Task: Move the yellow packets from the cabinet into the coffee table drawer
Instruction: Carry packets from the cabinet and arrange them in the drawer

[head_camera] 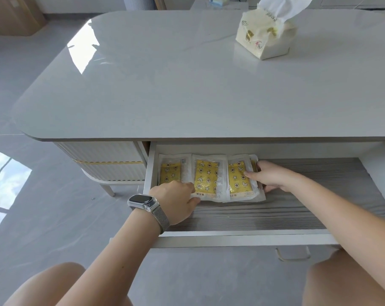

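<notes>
Yellow packets point(209, 177) lie in a row at the lower middle of the frame, in the back left corner of the open drawer point(297, 208). My left hand point(176, 200) pinches the near edge of the middle one; my right hand point(270, 176) grips the rightmost, thumb on top. They look light, thin, floppy and slick, best held by the clear sealed borders. A tissue pack point(266, 34) sits upper right on the coffee table point(165, 85).

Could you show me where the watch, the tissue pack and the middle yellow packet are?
watch point(141, 200): head view, on its screen.
tissue pack point(262, 38): head view, on its front face.
middle yellow packet point(207, 176): head view, on its patterned centre.
</notes>
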Demonstrator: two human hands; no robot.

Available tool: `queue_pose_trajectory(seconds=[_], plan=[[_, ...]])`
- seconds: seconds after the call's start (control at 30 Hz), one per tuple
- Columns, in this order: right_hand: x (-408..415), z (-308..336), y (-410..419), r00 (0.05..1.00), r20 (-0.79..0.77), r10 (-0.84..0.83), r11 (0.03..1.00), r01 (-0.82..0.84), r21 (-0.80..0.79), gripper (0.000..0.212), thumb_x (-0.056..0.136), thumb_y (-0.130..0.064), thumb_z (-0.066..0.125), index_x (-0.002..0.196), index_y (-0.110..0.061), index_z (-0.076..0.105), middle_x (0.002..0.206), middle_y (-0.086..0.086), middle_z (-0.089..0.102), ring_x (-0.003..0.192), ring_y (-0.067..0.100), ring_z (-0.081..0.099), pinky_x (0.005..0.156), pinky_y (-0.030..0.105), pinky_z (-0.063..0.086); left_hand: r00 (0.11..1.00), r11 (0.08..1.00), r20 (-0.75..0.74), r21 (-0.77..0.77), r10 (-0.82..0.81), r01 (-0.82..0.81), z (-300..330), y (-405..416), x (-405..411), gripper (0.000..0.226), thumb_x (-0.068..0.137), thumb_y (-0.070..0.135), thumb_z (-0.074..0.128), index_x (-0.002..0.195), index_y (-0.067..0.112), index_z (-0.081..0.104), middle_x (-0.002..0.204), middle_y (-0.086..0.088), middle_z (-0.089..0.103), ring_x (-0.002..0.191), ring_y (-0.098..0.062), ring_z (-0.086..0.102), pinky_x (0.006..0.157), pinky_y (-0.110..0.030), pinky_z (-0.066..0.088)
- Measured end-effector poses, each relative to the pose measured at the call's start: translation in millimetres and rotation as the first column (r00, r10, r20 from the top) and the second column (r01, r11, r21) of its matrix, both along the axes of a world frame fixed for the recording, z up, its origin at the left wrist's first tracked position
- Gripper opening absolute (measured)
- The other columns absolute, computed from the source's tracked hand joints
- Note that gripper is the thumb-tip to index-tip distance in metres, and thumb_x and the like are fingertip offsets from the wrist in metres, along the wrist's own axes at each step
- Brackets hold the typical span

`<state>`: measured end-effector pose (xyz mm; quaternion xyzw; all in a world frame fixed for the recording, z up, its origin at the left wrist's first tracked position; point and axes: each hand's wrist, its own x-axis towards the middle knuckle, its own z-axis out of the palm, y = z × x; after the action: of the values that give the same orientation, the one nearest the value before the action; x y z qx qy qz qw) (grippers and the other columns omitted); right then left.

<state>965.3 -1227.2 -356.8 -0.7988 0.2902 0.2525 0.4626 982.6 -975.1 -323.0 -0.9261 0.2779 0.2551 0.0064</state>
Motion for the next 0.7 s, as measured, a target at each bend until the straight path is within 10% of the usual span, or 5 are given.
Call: queue_pose_trajectory(seconds=[0.2,0.43,0.7], plan=[[1,0,-6,0.998,0.015,-0.065,0.978,0.067,-0.199,0.054,0.092,-0.046,0.059,0.120,-0.001,0.049,0.094,0.009,0.055,0.076,0.018,0.056,0.055,0.033,0.057,1.000,1.000,-0.007,0.002,0.006,-0.006,-1,0,1,0.044,0.100,0.051,0.034,0.135,0.028,0.047,0.124,0.001,0.063,0.106,-0.020,0.063,0.086,-0.037,0.056],[3,5,-7,0.999,0.028,-0.044,0.983,0.049,-0.175,0.055,0.075,-0.048,0.078,0.101,-0.002,0.063,0.095,0.016,0.069,0.080,0.027,0.071,0.069,0.042,0.062,1.000,1.000,0.004,-0.015,0.002,-0.002,-2,-1,1,0.043,0.100,0.051,0.035,0.135,0.029,0.047,0.124,0.003,0.063,0.106,-0.019,0.063,0.086,-0.037,0.056],[4,8,-5,0.993,0.020,-0.121,0.986,0.122,-0.110,0.048,0.095,-0.021,0.062,0.134,0.002,0.048,0.118,0.014,0.055,0.097,0.022,0.057,0.075,0.037,0.057,1.000,1.000,0.023,-0.019,0.005,-0.005,1,0,0,0.043,0.100,0.051,0.035,0.136,0.029,0.046,0.124,0.003,0.063,0.107,-0.019,0.063,0.086,-0.036,0.056]])
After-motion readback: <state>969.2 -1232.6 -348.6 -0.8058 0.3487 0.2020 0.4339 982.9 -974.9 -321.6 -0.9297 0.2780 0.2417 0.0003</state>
